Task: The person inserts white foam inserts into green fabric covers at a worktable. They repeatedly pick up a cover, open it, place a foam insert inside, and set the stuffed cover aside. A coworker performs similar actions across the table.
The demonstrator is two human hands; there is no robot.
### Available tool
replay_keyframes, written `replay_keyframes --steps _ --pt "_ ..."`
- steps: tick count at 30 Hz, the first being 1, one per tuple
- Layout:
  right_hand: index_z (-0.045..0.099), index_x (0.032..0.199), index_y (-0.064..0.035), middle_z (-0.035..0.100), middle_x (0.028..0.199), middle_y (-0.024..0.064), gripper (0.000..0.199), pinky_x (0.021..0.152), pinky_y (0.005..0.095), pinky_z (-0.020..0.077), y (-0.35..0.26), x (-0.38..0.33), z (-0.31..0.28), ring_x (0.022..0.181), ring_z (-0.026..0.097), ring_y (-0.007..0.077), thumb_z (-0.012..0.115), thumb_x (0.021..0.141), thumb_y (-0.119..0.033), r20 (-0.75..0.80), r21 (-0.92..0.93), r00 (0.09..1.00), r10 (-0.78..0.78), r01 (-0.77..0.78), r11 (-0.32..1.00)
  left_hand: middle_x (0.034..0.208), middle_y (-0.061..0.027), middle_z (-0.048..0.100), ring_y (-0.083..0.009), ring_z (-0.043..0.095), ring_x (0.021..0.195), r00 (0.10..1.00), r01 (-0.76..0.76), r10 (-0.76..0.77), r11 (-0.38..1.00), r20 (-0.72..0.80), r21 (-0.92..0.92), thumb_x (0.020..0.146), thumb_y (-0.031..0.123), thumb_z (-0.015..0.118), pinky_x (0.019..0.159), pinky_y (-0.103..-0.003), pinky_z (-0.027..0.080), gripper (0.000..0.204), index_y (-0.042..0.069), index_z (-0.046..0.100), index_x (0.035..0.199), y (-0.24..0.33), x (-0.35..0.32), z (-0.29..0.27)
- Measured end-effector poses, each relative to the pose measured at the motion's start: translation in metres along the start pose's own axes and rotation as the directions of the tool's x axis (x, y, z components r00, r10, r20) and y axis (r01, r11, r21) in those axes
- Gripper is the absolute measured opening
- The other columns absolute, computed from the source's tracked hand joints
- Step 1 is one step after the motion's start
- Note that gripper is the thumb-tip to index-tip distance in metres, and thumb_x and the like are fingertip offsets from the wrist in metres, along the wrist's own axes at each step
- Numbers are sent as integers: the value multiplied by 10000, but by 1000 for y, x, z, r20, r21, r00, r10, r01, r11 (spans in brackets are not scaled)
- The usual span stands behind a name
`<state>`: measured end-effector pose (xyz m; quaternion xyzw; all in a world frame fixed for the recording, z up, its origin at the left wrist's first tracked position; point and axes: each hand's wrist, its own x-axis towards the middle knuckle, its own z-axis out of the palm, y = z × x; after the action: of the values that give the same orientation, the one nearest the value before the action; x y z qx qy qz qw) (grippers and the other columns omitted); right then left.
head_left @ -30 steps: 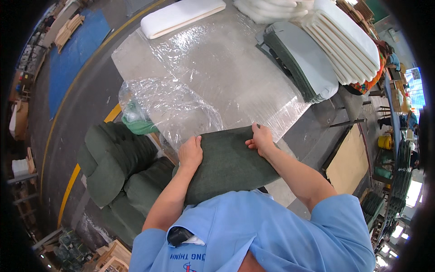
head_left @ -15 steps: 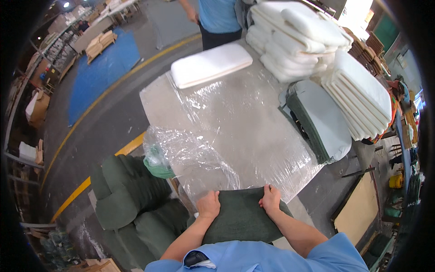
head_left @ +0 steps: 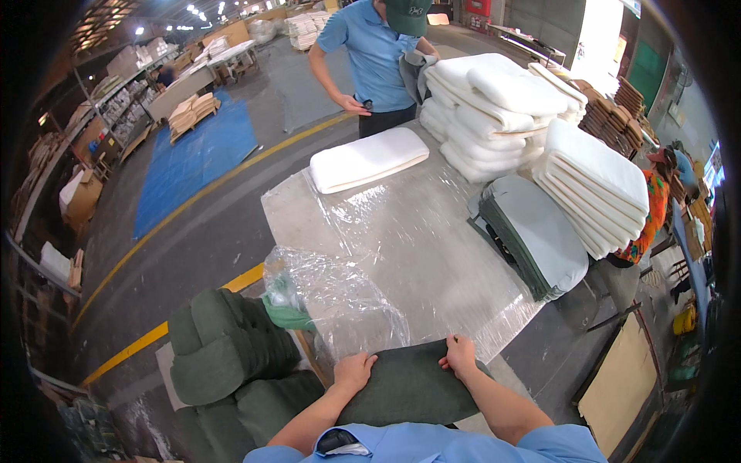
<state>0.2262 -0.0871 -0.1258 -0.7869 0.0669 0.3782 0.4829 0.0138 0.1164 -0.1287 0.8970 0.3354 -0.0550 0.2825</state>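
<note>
The big grey surface (head_left: 309, 216) has a sheet of clear shiny plastic wrap (head_left: 417, 239) spread over most of it. On the far side lie a flat white foam cushion (head_left: 368, 158), a tall heap of white cushions (head_left: 502, 100) and a stack of grey-green cushions (head_left: 532, 231). A crumpled clear plastic bag (head_left: 332, 297) sits at the near left corner. Down on the floor to the left is a pile of dark green soft cushions (head_left: 224, 347). A person in a blue shirt (head_left: 374, 54) stands at the far end.

The dark green fabric cushion cover (head_left: 409, 390) lies at the near edge of the surface, right in front of the person wearing the camera, and part of it hangs toward their body. It looks soft and floppy, and I think it is light. It would bend and sag if picked up in the middle, so the best places to hold it are the two top corners or along the edge. The plastic under it may be slippery, so the cover could slide.

The left hand (head_left: 355, 370) rests on the top left corner of the cover, fingers curled over the edge and gripping it. The right hand (head_left: 461, 356) rests on the top right corner, fingers bent down onto the fabric. Both hands touch the cover, one at each far corner.
</note>
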Motion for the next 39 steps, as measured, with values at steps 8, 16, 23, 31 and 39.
replay_keyframes --steps 8,16,23,31,39 --pt "628 1013 53 616 637 120 396 377 363 484 11 3 6 456 646 214 482 1139 -293 -63 -132 998 -9 1 991 812 -205 718 -470 696 785 991 -40 38 999 -128 -11 1067 440 570 688 -593 515 415 77 666 888 -2 4 14" --pt "663 1085 44 655 703 140 366 423 369 514 -3 8 8 474 651 215 488 1127 -274 -23 -130 1000 18 -20 991 808 -198 719 -446 704 784 983 -86 85 996 -165 3 1055 418 587 704 -570 531 360 96 674 921 -2 11 9" --pt "417 1601 -139 576 1460 127 648 700 348 593 0 -24 -58 927 736 218 692 1015 -162 -49 161 952 -301 305 939 1177 -190 713 -429 693 1048 929 -121 73 986 -362 -111 924 338 757 887 -531 556 357 138 722 1218 -27 -24 -38" --pt "170 1693 -246 377 1626 176 852 968 629 500 78 -154 -141 1305 549 361 697 1036 -370 -183 453 979 95 -2 891 1325 -196 704 -310 728 1075 737 652 -505 357 449 -669 1007 532 705 966 -466 576 659 -17 637 1365 -78 -124 -47" --pt "364 1594 -145 576 1455 126 671 1078 509 525 64 -128 -79 1308 595 296 698 1040 -324 -253 785 964 -79 253 565 1352 -155 689 -277 701 1177 871 452 -151 -125 467 -883 1047 421 695 1004 -466 584 560 27 581 1430 -46 -117 -65"
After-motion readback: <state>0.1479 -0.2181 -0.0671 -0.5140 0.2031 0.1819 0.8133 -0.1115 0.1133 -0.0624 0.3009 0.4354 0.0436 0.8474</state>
